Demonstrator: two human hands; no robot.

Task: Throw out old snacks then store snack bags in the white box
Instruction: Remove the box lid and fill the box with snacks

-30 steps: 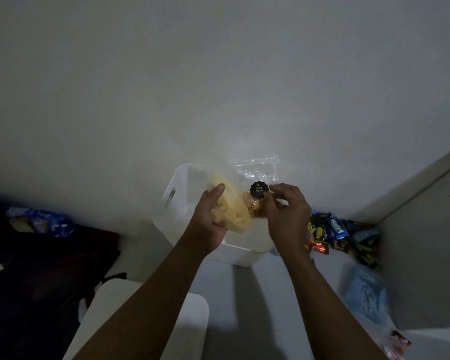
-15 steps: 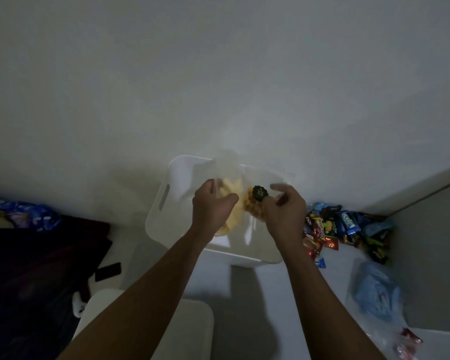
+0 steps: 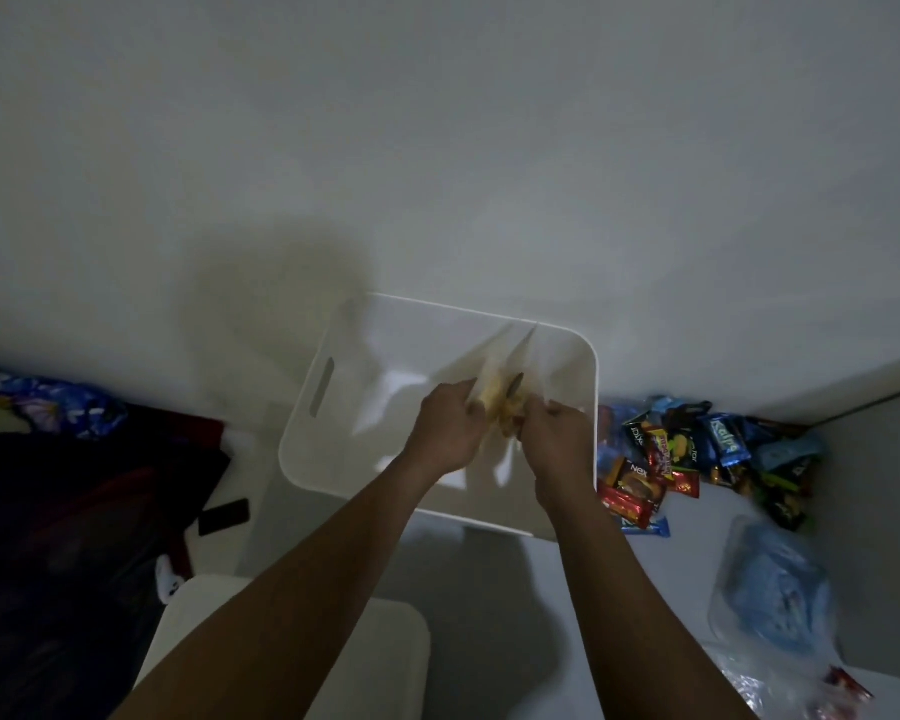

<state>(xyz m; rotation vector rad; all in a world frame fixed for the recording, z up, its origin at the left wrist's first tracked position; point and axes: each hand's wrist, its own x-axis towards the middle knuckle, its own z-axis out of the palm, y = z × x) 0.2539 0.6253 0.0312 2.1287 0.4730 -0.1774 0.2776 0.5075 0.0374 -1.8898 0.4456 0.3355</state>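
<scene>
At the far left a dark heap of cloth [image 3: 74,511] lay in shadow, its shape hard to read, and a blue patterned packet [image 3: 48,410] was cut off by the edge. The white box [image 3: 328,330] stood open in the middle. Over it the left hand [image 3: 445,428] and right hand [image 3: 554,441] each gripped a clear snack bag [image 3: 497,394], blurred, its yellow contents half hidden between them. Just right of the box lay a pile of snack packets [image 3: 697,454], then a smeared blue plastic bag [image 3: 775,589].
</scene>
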